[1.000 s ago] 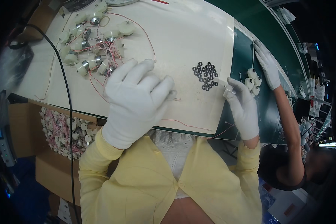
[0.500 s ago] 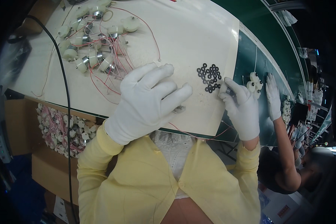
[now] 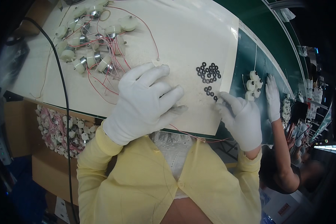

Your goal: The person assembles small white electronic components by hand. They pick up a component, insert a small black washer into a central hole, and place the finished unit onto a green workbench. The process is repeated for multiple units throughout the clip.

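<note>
My left hand [image 3: 143,102], in a white glove, is palm down over the near part of the white tabletop [image 3: 183,48]. Its fingers are bent but spread, with nothing visible between them; whatever lies under the palm is hidden. A thin red wire [image 3: 183,131] runs from beneath it along the near edge toward my right hand [image 3: 240,117]. That gloved hand is closed, thumb and forefinger close together at a single black ring [image 3: 215,98]. What its fingers hold is mostly hidden. Several more black rings [image 3: 209,71] lie in a loose cluster just beyond.
Several small motors [image 3: 95,58] with tangled red and white wires lie far left. A cardboard box [image 3: 52,164] full of similar parts stands lower left, crossed by a black cable [image 3: 65,93]. White round parts [image 3: 253,86] sit right, near a co-worker's gloved hand [image 3: 273,97].
My right hand has moved slightly nearer to me and to the left. One ring now shows apart at its fingertips, and the cluster has split. My left hand has shifted slightly left.
</note>
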Demonstrator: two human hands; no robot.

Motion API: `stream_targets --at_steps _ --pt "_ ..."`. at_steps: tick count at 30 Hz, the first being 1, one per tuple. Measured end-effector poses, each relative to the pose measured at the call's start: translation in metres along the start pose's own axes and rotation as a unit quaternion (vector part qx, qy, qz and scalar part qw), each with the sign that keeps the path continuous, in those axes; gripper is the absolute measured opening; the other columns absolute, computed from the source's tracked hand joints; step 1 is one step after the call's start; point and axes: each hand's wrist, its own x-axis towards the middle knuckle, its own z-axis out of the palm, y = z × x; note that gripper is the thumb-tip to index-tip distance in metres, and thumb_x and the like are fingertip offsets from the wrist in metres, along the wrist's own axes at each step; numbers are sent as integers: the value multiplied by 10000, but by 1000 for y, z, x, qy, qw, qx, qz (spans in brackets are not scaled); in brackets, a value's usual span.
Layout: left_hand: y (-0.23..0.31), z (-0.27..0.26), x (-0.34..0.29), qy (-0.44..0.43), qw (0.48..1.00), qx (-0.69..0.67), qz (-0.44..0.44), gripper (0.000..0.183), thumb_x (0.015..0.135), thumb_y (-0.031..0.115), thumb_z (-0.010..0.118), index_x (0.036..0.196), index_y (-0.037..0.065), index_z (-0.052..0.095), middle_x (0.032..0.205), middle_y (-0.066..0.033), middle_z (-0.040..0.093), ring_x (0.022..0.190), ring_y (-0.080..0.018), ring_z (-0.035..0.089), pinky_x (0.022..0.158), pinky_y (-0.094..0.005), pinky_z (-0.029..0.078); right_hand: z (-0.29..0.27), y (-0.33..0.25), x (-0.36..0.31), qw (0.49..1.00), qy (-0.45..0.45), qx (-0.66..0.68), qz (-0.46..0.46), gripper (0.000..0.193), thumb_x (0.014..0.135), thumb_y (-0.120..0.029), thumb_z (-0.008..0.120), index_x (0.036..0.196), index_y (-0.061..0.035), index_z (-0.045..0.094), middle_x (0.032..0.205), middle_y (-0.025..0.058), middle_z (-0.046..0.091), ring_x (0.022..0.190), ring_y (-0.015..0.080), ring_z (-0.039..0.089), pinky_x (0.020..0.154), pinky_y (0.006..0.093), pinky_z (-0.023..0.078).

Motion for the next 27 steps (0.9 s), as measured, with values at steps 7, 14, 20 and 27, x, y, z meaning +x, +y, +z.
stream_targets --at_steps 7,14,20,27 --pt "1 -1 3 -2 1000 7 5 445 652 353 818 1041 165 714 842 -26 607 1047 -316 652 869 -468 514 1 -9 -6 1000 -20 -4 7 311 898 -295 794 1138 -113 717 682 37 595 570 272 566 597 392 449" --pt "-1 -1 4 -20 1000 3 16 450 656 342 820 1049 150 712 852 -25 625 1041 -319 651 872 -473 514 17 -5 -24 960 0 189 207 202 996 -153 681 1169 -55 718 858 156 753 685 325 716 637 422 552" --pt "1 -5 5 -45 999 12 9 429 687 310 804 1074 147 720 871 -27 638 1075 -320 646 927 -491 500 19 2 -52 953 14 64 296 182 999 -138 675 1140 -40 735 849 193 737 690 334 715 641 422 551" --pt "4 -11 7 -77 997 19 18 466 701 303 794 1137 153 725 925 -39 642 1113 -334 632 977 -513 473 11 -8 -48 979 123 53 155 441 858 -247 830 1241 -82 688 850 94 691 718 301 668 654 420 517"
